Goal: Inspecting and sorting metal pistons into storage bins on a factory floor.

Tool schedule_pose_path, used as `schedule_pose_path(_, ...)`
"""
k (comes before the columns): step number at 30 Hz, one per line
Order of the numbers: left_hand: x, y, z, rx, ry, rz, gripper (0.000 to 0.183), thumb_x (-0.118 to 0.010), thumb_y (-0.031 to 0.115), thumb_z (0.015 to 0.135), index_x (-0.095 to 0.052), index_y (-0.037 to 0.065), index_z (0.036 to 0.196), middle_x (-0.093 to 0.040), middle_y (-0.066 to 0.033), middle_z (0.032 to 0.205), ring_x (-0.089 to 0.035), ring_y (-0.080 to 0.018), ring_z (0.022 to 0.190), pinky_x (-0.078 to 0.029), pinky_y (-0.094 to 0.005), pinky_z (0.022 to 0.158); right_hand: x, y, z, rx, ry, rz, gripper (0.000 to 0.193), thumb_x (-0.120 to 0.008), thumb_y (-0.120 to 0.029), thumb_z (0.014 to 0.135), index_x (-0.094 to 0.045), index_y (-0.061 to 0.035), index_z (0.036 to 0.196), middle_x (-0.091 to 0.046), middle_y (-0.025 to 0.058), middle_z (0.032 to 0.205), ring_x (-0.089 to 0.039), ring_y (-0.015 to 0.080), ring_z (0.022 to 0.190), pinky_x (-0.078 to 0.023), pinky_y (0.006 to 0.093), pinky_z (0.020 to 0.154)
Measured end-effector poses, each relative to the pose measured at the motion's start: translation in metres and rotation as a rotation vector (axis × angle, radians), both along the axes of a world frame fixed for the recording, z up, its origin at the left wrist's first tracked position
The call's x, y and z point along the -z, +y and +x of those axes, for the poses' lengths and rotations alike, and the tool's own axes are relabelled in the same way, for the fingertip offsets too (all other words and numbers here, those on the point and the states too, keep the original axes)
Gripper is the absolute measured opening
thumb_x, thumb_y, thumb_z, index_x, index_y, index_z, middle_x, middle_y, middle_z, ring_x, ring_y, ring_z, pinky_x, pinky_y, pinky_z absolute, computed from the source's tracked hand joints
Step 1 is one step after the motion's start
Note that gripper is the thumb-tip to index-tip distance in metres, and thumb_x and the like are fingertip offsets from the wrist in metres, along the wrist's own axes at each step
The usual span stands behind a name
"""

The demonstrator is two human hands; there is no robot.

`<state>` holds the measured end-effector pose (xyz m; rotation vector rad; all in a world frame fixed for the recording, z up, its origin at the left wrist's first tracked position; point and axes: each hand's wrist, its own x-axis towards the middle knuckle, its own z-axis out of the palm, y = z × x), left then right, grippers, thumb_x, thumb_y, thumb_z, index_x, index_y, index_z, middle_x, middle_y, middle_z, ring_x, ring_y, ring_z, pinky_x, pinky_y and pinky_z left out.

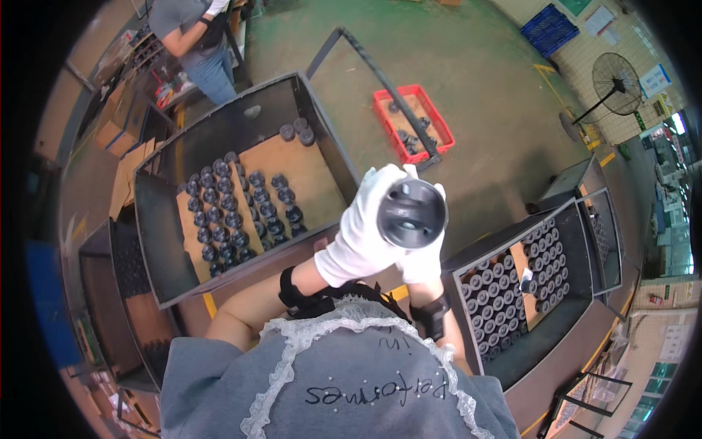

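Between my gloved hands, up close in the middle of the view, is a dark, shiny round metal part [413, 214] with a hollowed face turned upward. My left hand [358, 233], in a white glove, is wrapped round its left side. From below and the right, my right hand [423, 263], also white-gloved, grips the same part; some of its fingers are hidden behind it. Both wrists wear black bands. To the left, a dark metal bin [162, 272] holds rows of similar dark parts [219, 212] standing on cardboard sheets.
At the right, another metal bin [537, 351] carries close rows of round parts [493, 300]. A red crate [379, 110] with a few parts sits on the floor ahead, under a dark metal bar [376, 69]. A person [197, 44] stands far left; a fan [616, 84] stands far right.
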<state>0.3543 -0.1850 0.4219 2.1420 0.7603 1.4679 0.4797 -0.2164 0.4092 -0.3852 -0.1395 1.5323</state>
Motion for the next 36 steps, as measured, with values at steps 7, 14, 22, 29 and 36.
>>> schedule_pose_path(7, 0.031, 0.029, -0.021, -0.060, 0.062, -0.114, 0.090, -0.087, 0.014, 0.067, -0.040, 0.000, 0.142, -0.053, -0.0213, 0.135, -0.051, -0.0431, 0.129, -0.038, -0.0528, 0.113, 0.034, 0.046, -0.011, -0.104, -0.018, -0.051, 0.066, -0.039, -0.055, 0.104, -0.040, -0.0084, 0.152, -0.059, 0.0156, 0.136, -0.061, 0.0264, 0.120, -0.049, 0.0407, 0.105)
schedule_pose_path(14, 0.084, 0.060, -0.061, -0.160, 0.320, -0.189, 0.047, -0.079, 0.022, 0.075, -0.067, 0.001, 0.116, -0.066, -0.0165, 0.106, -0.063, -0.0363, 0.107, -0.041, -0.0559, 0.108, 0.097, 0.108, -0.044, -0.154, -0.343, -0.439, 0.058, -0.044, -0.049, 0.105, -0.048, -0.0057, 0.144, -0.060, 0.0147, 0.130, -0.058, 0.0256, 0.119, -0.045, 0.0393, 0.107)
schedule_pose_path(22, 0.283, 0.150, -0.148, -0.086, 0.557, -1.037, 0.031, -0.062, 0.028, 0.098, -0.065, 0.000, 0.111, -0.066, -0.0224, 0.107, -0.065, -0.0368, 0.100, -0.050, -0.0434, 0.090, 0.288, 0.164, -0.056, -0.202, -2.070, -0.340, 0.064, -0.054, -0.050, 0.099, -0.050, -0.0030, 0.143, -0.055, 0.0224, 0.140, -0.053, 0.0370, 0.129, -0.044, 0.0452, 0.107)
schedule_pose_path(29, 0.544, 0.215, -0.188, 0.075, 1.085, -1.174, 0.025, -0.051, 0.016, 0.095, -0.067, 0.007, 0.112, -0.067, -0.0256, 0.104, -0.064, -0.0430, 0.100, -0.051, -0.0472, 0.090, 0.366, 0.195, -0.023, -0.145, -2.257, -0.284, 0.060, -0.065, -0.032, 0.093, -0.048, 0.0008, 0.141, -0.062, 0.0235, 0.126, -0.060, 0.0396, 0.114, -0.051, 0.0449, 0.095)
schedule_pose_path(36, 0.682, 0.212, -0.142, 0.262, 1.238, -1.223, 0.047, -0.047, 0.002, 0.086, -0.064, 0.010, 0.129, -0.064, -0.0239, 0.125, -0.062, -0.0387, 0.118, -0.049, -0.0433, 0.102, 0.389, 0.191, -0.023, 0.020, -2.435, -0.270, 0.067, -0.077, -0.023, 0.083, -0.049, 0.0027, 0.139, -0.067, 0.0187, 0.109, -0.065, 0.0338, 0.086, -0.055, 0.0417, 0.072)
